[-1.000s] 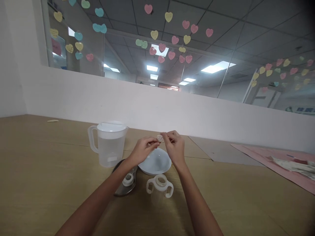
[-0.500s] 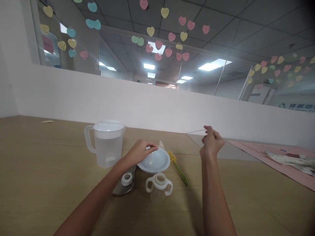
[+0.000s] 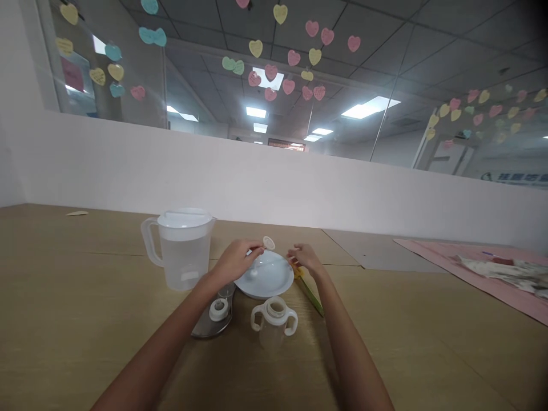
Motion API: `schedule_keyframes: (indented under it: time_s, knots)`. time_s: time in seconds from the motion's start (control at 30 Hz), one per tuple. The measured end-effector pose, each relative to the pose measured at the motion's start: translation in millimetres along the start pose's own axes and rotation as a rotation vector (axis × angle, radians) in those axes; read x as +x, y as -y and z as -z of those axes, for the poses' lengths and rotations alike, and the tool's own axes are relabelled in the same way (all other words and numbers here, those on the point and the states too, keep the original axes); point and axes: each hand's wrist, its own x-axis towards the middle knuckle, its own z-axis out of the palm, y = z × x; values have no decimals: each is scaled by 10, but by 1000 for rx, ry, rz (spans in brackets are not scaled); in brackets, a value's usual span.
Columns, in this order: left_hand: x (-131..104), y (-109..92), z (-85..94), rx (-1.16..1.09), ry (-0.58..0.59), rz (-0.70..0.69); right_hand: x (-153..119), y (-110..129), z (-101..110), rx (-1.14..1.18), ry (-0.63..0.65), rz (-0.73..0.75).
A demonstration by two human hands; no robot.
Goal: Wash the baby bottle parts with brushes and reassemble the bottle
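The wooden tabletop (image 3: 85, 319) carries everything toward its far edge, near the white wall. A lidded clear pitcher (image 3: 182, 248) holds water and stands upright left of a white bowl (image 3: 265, 277), which seems empty apart from a small white piece. A two-handled cup (image 3: 274, 319) stands open in front. The left hand (image 3: 235, 262) pinches a small round clear disc (image 3: 268, 243) over the bowl, probably so drips fall inside. The right hand (image 3: 305, 260), fingers loosely curled and holding nothing visible, reaches to a yellow-green brush (image 3: 310, 291) beside the bowl.
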Motion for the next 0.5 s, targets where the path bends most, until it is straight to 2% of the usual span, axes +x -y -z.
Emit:
schedule_keyframes:
  time_s: [0.07, 0.13, 0.17, 0.23, 0.27, 0.37, 0.43, 0.5]
  knots:
    - [0, 4, 0, 20, 5, 3, -81, 108, -4, -45, 38, 9]
    - [-4, 11, -5, 29, 2, 8, -207, 266, -40, -66, 140, 43]
    - [-7, 14, -7, 27, 7, 6, -282, 356, -69, -64, 227, 67]
    - [-13, 10, -6, 11, 33, -8, -437, 535, -142, -30, 552, 221]
    - [-15, 0, -2, 2, 45, -17, -506, 613, -183, -1, 595, 290]
    - [-22, -54, 24, 23, 30, -9, -631, 755, -291, 100, 504, 387]
    - [-41, -85, 49, 131, 7, 50, -631, 758, -328, 141, 427, 381]
    - [-80, -79, 74, 271, 44, 131, -579, 701, -330, 139, 418, 339]
